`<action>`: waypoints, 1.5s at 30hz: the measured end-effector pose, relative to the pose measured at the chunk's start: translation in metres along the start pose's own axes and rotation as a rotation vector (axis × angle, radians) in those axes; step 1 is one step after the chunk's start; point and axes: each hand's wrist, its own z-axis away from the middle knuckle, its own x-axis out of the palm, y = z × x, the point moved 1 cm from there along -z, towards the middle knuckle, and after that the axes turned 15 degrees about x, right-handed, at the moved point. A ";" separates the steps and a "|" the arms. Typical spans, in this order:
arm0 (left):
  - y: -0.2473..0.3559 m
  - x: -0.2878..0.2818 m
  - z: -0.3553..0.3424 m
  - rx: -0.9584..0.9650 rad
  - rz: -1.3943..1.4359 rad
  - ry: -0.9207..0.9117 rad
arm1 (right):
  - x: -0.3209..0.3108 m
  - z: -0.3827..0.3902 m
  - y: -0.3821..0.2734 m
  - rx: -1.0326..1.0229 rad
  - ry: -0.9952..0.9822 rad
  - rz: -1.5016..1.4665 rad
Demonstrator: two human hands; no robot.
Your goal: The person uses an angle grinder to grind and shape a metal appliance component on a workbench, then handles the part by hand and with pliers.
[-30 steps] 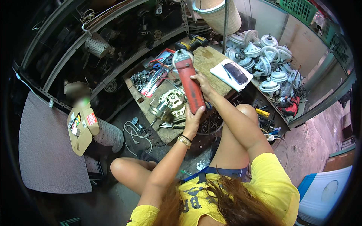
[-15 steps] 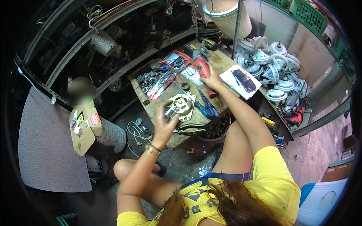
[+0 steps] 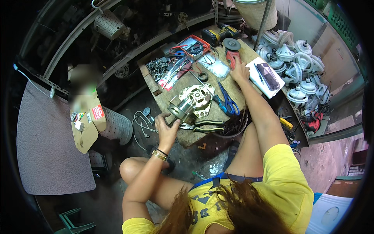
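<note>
My right hand (image 3: 240,73) is on the red body of an angle grinder (image 3: 233,58), which lies toward the far right of the wooden bench with its grey disc up. The left hand (image 3: 166,128) has thumb and fingers at the lower end of a shiny cylindrical metal part (image 3: 182,110), tilted near the bench's left edge. Beside that part lies a brassy metal plate with cutouts (image 3: 198,97). Pliers with dark handles (image 3: 208,125) rest just right of my left hand. Blue-handled scissors (image 3: 230,102) and a blue-handled tool (image 3: 220,104) lie between my hands.
A phone (image 3: 269,76) lies on white paper at the bench's right. Behind are a red tray of tools (image 3: 194,45), loose screws (image 3: 157,69), a tape roll (image 3: 203,76) and a yellow-black drill (image 3: 212,37). White plastic parts (image 3: 296,64) pile up right; an open carton (image 3: 89,124) is left.
The grinder has moved away from me and now lies on the bench with my right hand on it. My left hand and the metal part are slightly lower, and the view has shifted.
</note>
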 end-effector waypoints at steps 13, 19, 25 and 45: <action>0.008 0.032 0.004 -0.245 0.161 0.005 | -0.020 0.090 -0.001 -0.365 -0.181 0.150; -0.003 0.042 0.007 -0.151 0.122 0.073 | -0.012 0.130 0.036 -0.290 -0.476 0.228; 0.001 0.043 0.010 -0.169 0.095 0.049 | -0.018 0.121 0.035 -0.312 -0.292 -0.090; 0.003 0.038 0.012 -0.133 0.096 0.084 | -0.051 0.191 -0.066 -0.232 -0.875 -0.677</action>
